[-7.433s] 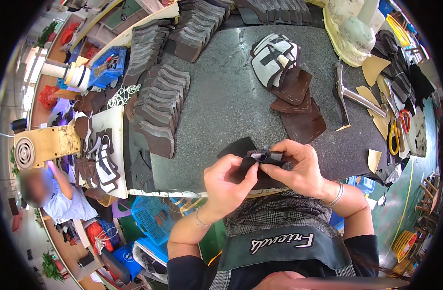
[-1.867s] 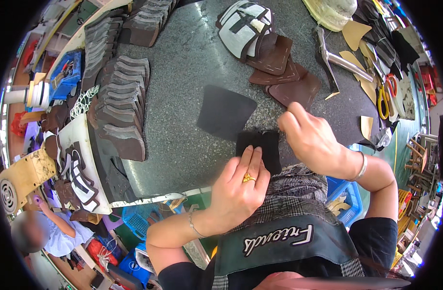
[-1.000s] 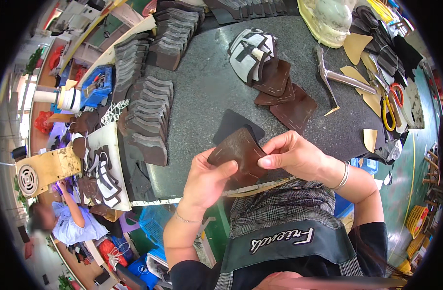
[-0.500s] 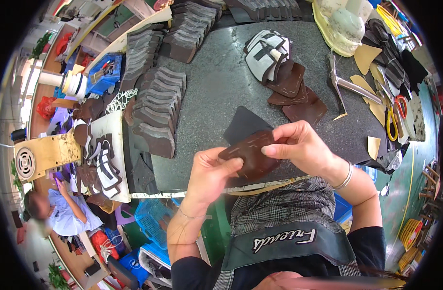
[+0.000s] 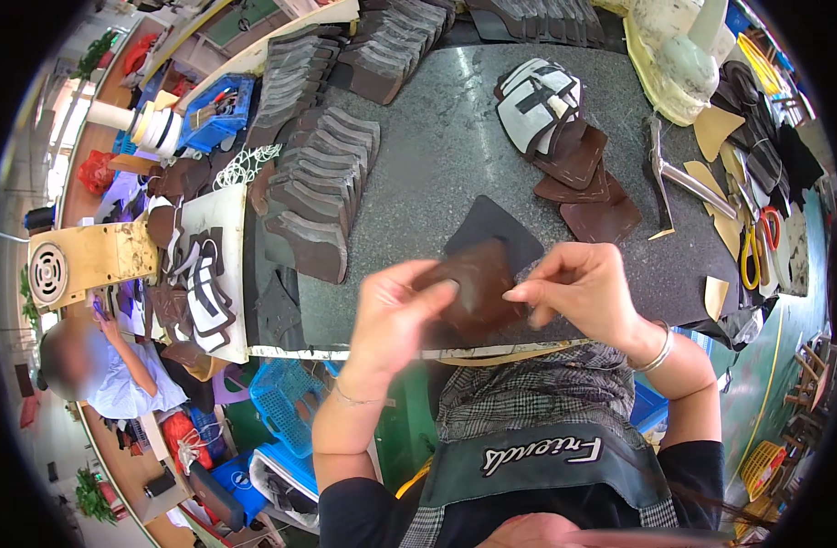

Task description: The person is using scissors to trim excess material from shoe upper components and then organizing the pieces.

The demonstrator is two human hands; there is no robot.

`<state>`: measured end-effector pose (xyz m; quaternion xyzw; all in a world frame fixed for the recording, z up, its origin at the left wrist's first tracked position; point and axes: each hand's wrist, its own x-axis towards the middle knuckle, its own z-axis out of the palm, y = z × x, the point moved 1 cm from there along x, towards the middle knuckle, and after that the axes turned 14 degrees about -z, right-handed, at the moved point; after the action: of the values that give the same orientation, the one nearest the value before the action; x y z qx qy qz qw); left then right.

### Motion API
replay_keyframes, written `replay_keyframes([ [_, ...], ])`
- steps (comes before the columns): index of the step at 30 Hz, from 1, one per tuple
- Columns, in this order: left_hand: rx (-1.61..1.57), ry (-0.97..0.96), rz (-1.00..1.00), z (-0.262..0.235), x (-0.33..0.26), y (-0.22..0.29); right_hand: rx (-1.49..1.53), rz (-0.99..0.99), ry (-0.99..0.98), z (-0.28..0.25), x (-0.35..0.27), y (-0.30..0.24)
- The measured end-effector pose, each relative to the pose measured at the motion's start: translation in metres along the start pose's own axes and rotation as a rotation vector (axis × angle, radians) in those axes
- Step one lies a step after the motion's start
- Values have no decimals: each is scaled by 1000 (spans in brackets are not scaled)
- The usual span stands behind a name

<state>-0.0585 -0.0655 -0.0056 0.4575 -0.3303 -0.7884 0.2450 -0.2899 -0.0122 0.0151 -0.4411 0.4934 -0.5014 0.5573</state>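
Note:
My left hand [image 5: 391, 315] grips a brown leather piece [image 5: 478, 297] by its left side, thumb on top and fingers underneath. Motion blurs the piece. At its right edge, my right hand [image 5: 583, 292] is closed, with the thumb tip over the leather and the other fingers curled. Just beyond lies a dark, pointed flat piece [image 5: 491, 228] on the worktop, partly covered by the held leather. Farther off, brown leather pieces [image 5: 601, 219] with pale stitch-like marks overlap in a fanned row, leading up to a stack of white-and-black pieces [image 5: 539, 105].
Overlapping rows of dark cut pieces [image 5: 322, 192] line the left of the dark worktop [image 5: 427, 137]. A hammer [image 5: 688, 178] and scissors [image 5: 761, 242] lie at right. A blue bin [image 5: 219, 114] stands back left. Another person [image 5: 131, 365] sits at far left.
The brown leather piece has turned in my hands and is now blurred. My right hand has shifted slightly right, toward the piece's edge. The whole view has swung a little.

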Motion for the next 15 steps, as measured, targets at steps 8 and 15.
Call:
replay_keyframes([
  [8, 1344, 691, 921, 1, 0, 18, -1242, -617, -125, -47, -16, -27],
  [15, 1444, 75, 768, 43, 4, -54, -1290, -736, -177, -81, -22, -22],
])
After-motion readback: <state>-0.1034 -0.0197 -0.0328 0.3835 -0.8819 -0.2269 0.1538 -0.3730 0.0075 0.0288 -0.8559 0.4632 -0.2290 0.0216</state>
